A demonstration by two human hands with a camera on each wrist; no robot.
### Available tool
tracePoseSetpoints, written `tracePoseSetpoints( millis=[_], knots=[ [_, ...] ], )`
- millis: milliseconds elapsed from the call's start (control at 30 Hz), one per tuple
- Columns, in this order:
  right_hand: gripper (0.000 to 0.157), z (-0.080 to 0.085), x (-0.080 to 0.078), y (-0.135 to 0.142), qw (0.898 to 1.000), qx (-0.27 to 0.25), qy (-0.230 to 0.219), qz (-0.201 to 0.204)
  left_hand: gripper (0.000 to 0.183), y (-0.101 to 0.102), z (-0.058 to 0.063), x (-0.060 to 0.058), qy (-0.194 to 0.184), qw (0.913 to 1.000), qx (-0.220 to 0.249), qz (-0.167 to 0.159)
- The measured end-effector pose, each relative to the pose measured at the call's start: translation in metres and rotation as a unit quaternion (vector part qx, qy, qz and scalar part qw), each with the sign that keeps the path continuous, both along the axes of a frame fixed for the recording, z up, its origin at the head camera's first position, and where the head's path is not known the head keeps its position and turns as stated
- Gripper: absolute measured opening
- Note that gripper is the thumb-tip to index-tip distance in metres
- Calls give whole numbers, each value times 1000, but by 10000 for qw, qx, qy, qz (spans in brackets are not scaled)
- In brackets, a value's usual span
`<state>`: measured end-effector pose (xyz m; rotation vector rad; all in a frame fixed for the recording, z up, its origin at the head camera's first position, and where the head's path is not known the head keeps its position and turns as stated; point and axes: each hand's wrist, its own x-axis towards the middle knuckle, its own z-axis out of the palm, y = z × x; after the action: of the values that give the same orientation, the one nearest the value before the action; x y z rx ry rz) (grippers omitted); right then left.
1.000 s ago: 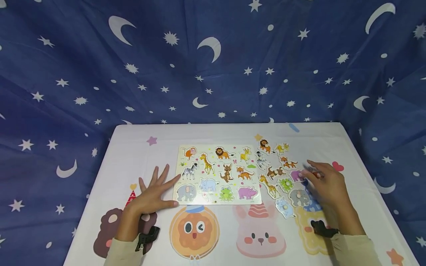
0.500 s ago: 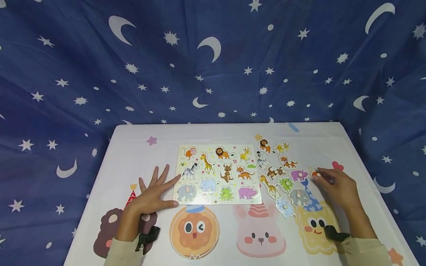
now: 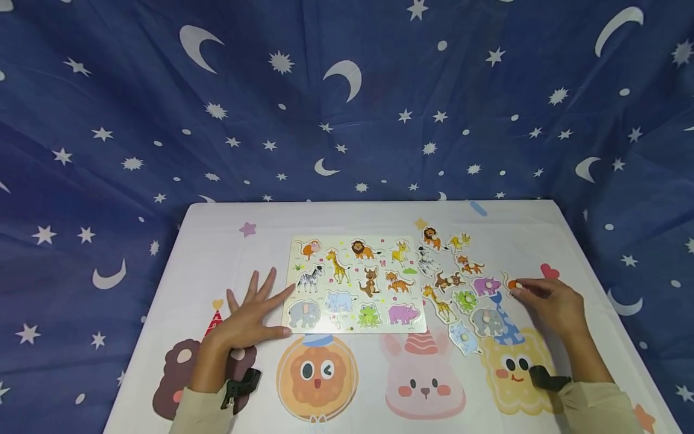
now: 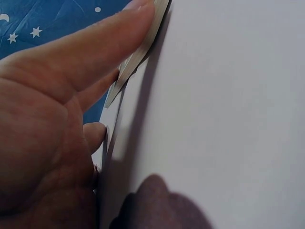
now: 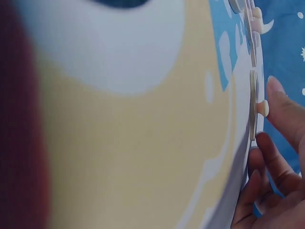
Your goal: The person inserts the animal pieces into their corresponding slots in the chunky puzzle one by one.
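Observation:
My left hand point(image 3: 246, 316) lies spread at the left side of the puzzle board point(image 3: 353, 265), which is printed with animals. In the left wrist view its thumb point(image 4: 114, 47) presses against the board's edge point(image 4: 138, 59). My right hand point(image 3: 553, 304) is at the monkey puzzle piece point(image 3: 512, 284), the rightmost of the loose pieces, lying flat on the table. In the right wrist view the thumb is right at the piece's knob point(image 5: 262, 109), with the index fingertip apart from it near the piece's end. The fingers partly cover the monkey in the head view.
Right of the board lie several loose knobbed pieces, among them a purple hippo point(image 3: 487, 286), a grey elephant point(image 3: 488, 322), a frog point(image 3: 465, 301) and a giraffe point(image 3: 439, 303). The white tablecloth point(image 3: 358, 217) has cartoon prints. A blue starry curtain point(image 3: 379, 163) hangs behind.
My right hand has moved right with the monkey piece, which now lies beside the hippo piece. Over the last half second, hand and piece have barely moved. My left hand stays put.

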<state>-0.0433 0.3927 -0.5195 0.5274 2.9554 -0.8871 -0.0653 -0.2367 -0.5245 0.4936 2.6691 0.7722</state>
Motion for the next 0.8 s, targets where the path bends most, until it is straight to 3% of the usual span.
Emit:
tracePoseSetpoints(
  millis=[500,800],
  knots=[
    [51,0,-9,-4,9994,55,-126,-315,94,-1,1,0,-18,10000,36,14],
    [40,0,-7,-2,9995,286,113,-93,93,0,1,0,-6,10000,25,17]
  ],
)
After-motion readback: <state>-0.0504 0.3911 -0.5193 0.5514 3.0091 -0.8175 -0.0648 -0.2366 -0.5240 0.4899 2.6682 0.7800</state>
